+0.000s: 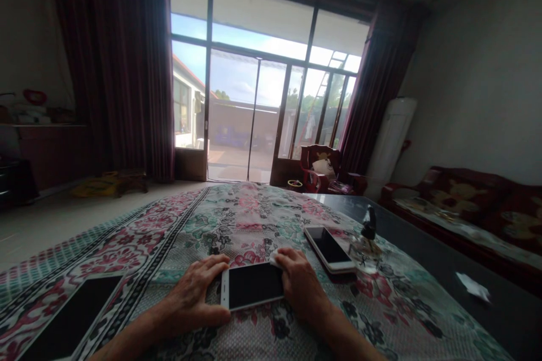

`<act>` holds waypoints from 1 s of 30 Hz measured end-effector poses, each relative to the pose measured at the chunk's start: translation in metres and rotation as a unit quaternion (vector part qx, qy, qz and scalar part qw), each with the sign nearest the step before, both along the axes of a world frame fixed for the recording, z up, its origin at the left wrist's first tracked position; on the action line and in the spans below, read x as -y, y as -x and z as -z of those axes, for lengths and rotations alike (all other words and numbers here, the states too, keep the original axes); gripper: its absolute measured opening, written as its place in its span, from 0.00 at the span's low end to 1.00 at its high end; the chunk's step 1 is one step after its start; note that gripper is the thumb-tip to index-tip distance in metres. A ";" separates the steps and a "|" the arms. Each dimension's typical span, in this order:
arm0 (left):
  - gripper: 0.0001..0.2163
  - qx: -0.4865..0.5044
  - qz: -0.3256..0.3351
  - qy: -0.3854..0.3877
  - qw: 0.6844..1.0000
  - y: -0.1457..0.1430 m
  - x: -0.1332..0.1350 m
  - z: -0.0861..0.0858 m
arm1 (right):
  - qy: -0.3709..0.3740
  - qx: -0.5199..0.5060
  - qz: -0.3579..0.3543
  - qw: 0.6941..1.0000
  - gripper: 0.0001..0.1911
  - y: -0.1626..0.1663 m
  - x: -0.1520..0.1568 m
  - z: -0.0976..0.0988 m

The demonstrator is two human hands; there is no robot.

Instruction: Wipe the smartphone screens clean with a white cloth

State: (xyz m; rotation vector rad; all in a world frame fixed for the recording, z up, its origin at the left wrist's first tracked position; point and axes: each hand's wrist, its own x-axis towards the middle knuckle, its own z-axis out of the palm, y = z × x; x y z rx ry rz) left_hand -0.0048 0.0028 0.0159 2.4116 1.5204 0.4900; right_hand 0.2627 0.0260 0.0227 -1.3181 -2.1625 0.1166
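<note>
A white phone (pixel 252 285) with a dark screen lies flat on the floral cloth (pixel 237 220), between my hands. My left hand (pixel 199 292) rests on the cloth and grips the phone's left end. At the phone's right end my right hand (pixel 300 285) presses down, with a small white wad (pixel 274 258) under its fingertips at the phone's top right corner. A second white phone (pixel 329 247) lies face up to the right, just past my right hand.
A dark tablet (pixel 74 316) lies on the cloth at the lower left. A small glass bottle with a dark top (pixel 367 237) stands by the second phone. The dark table (pixel 444 271) holds a scrap of white paper (pixel 473 286). A red sofa (pixel 474 203) lines the right wall.
</note>
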 end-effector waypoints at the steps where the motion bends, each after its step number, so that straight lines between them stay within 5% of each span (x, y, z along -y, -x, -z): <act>1: 0.36 0.000 0.000 0.000 1.000 0.000 0.000 0.001 | 0.000 -0.001 -0.003 1.000 0.24 0.000 0.000 0.000; 17: 0.36 0.006 -0.023 0.006 1.000 -0.004 0.005 -0.006 | 0.019 0.035 -0.085 0.996 0.31 -0.029 0.056 0.007; 30: 0.37 0.013 -0.002 -0.020 1.000 0.004 -0.005 0.011 | 0.001 -0.003 -0.106 0.994 0.22 -0.006 0.000 -0.005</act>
